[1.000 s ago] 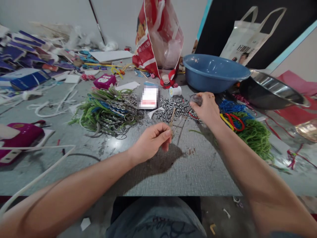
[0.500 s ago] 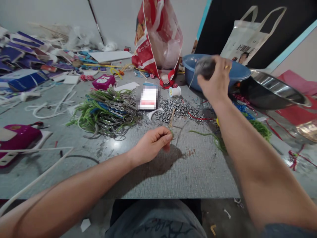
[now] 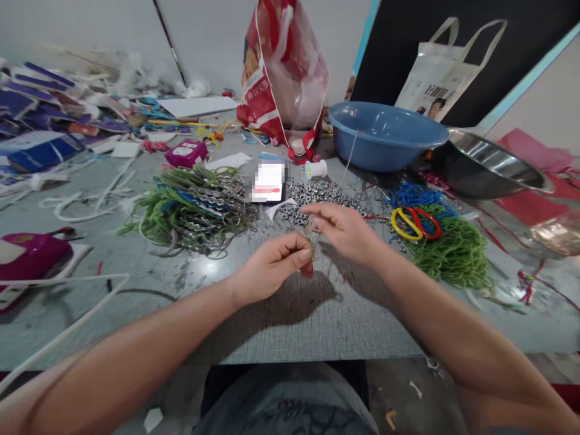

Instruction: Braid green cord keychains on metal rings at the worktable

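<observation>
My left hand [image 3: 272, 266] is closed in a pinch on a small stick-like piece with a bit of green cord at its tip, held just above the grey table [image 3: 281, 326]. My right hand [image 3: 342, 228] has come in beside it, fingers pinched together at the same small piece; what it grips is too small to name. A thin thread [image 3: 350, 154] runs up from near the hands toward the blue basin [image 3: 385, 136]. Behind the hands lies a scatter of small metal nuts [image 3: 317, 196].
Left of centre sits a heap of green cords and metal chains [image 3: 194, 202]. To the right lie green cord [image 3: 453, 254], coloured loops [image 3: 414, 220] and a steel bowl [image 3: 489, 163]. A red plastic bag [image 3: 285, 72], a white spool [image 3: 315, 169], a pink box [image 3: 183, 152] and clutter fill the back.
My right hand rose from the nuts to the blue basin with a grey lump, then came back down empty of it to meet my left hand. The left hand stayed in place.
</observation>
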`<state>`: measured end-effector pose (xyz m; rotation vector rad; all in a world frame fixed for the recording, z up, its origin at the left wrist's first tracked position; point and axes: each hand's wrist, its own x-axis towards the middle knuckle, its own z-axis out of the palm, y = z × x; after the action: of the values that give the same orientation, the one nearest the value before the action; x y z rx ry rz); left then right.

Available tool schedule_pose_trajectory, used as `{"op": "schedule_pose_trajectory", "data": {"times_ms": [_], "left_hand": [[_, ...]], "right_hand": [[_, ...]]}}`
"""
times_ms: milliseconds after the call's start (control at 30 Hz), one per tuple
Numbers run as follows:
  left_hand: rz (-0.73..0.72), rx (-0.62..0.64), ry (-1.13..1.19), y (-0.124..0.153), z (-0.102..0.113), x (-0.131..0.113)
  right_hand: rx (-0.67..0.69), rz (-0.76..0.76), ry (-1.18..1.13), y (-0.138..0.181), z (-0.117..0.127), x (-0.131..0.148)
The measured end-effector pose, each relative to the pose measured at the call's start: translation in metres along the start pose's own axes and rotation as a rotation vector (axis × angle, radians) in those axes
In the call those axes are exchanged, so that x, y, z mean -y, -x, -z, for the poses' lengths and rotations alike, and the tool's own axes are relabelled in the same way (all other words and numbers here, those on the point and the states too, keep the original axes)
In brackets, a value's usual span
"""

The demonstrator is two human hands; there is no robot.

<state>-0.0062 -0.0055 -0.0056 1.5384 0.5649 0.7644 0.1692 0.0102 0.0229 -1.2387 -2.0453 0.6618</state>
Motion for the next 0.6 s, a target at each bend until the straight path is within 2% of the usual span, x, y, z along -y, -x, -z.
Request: {"op": "schedule_pose_trajectory", "data": {"times_ms": [67,167,233,267,400,500,600], "left_hand": [[-0.001,0.064,0.062,0.002,-0.001,-0.002],[-0.018,0.128,0.226,0.004,-0.003,-0.004],[-0.024,0.109,0.372,0.004,-0.002,-0.005],[-0.023,0.081,0.437,0.003,-0.001,-0.006],[-0.021,-0.106,0.582,-0.006,0.012,-0.009],[-0.015,-0.284,0.605,-0.013,0.021,-0.009],[-0.012,-0.485,0.608,-0.017,0.028,-0.009]], "right_hand": [[0.123,-0.025,-0.224,0.017,-0.013,0.004],[0.296,-0.143,-0.666,0.032,-0.025,0.001],[0.332,-0.185,-0.887,0.037,-0.030,-0.001],[0.356,-0.209,-0.927,0.038,-0.031,-0.002],[0.372,-0.319,-0.759,0.037,-0.023,-0.003],[0.344,-0.317,-0.588,0.032,-0.010,-0.012],[0.336,-0.307,-0.517,0.028,0.006,-0.026]]}}
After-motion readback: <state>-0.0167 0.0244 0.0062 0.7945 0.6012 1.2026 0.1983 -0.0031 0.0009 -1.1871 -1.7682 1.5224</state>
